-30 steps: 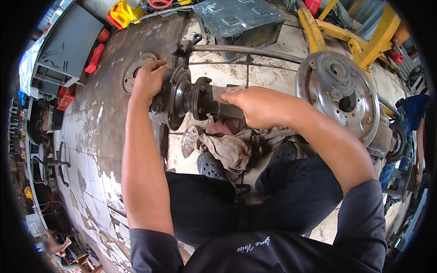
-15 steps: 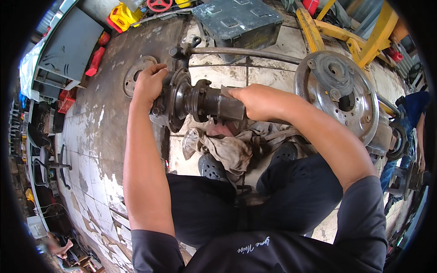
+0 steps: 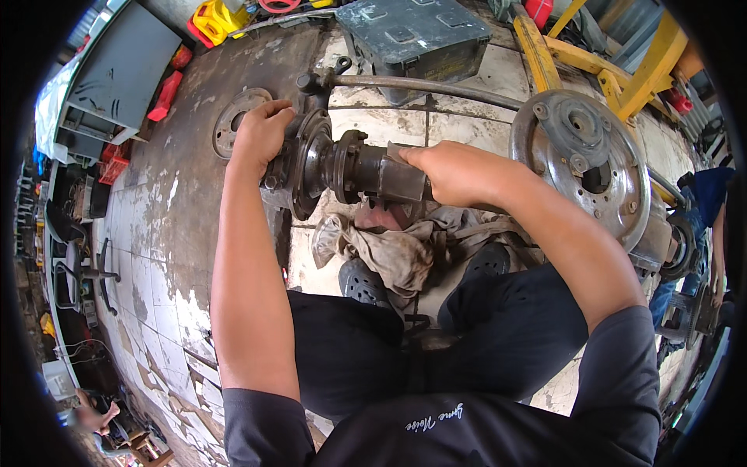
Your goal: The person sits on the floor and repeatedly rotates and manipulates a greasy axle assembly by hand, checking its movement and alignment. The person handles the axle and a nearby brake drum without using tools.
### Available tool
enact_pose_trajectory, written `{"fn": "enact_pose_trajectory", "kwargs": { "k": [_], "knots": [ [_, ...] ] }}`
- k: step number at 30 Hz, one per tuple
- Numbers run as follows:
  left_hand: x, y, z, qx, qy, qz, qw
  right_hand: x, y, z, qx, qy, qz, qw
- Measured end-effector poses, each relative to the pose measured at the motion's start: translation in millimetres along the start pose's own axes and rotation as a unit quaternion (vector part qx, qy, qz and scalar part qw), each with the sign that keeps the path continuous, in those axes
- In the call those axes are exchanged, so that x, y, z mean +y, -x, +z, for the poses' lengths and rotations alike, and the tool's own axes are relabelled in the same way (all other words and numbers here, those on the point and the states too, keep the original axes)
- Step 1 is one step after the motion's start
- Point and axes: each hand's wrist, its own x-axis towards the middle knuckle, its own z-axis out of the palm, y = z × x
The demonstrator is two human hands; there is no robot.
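A dark, greasy vehicle axle [image 3: 372, 173] lies crosswise in front of me, its wide round hub flange [image 3: 313, 165] toward the left. My left hand [image 3: 263, 134] rests on the hub's left end, fingers bent over it; the far side of that grip is hidden. On top of the axle tube, my right hand [image 3: 459, 173] presses a small brownish sheet that looks like sandpaper [image 3: 398, 150], its fingers curled around the tube. Beneath the tube hang a reddish cloth [image 3: 383, 215] and a crumpled, dirty beige rag [image 3: 401, 261], just ahead of my shoes.
A steel wheel rim [image 3: 622, 187] stands at the right, and a long rod [image 3: 428, 87] runs behind the axle. Farther back are a dark case [image 3: 416, 39] and a yellow frame [image 3: 537, 54]. A round metal disc [image 3: 226, 128] lies left. Another person [image 3: 712, 194] is at the far right.
The whole view has shifted slightly. My right hand and the sheet sit a touch farther right along the tube, while my left hand stays on the hub end.
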Motion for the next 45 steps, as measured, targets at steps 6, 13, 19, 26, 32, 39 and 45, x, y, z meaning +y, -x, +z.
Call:
{"fn": "enact_pose_trajectory", "kwargs": {
  "k": [6,13,19,26,32,39,45],
  "knots": [
    [4.1,4.8,0.6,0.008,0.004,0.004,1.000,1.2,-1.9,-0.2,-0.009,0.010,0.021,1.000],
    [3.2,2.7,1.0,0.002,0.007,-0.007,1.000,4.8,-2.7,0.4,-0.005,0.016,0.020,1.000],
    [0.4,1.2,0.7,-0.003,0.012,-0.007,1.000,16.2,-12.4,7.0,-0.005,0.020,0.032,0.999],
    [1.6,3.0,1.1,0.000,0.008,0.000,1.000,18.8,-13.7,9.6,0.003,0.024,0.037,0.999],
    [3.7,5.1,1.5,0.009,0.010,0.012,1.000,20.1,-15.4,12.8,0.015,0.026,0.033,0.999],
    [3.5,4.5,0.5,0.008,0.005,0.010,1.000,23.2,-22.6,19.1,0.029,0.028,0.028,0.999],
    [-5.2,-1.8,0.9,0.004,0.013,0.012,1.000,24.2,-26.0,21.9,0.034,0.019,0.032,0.999]
  ]
}}
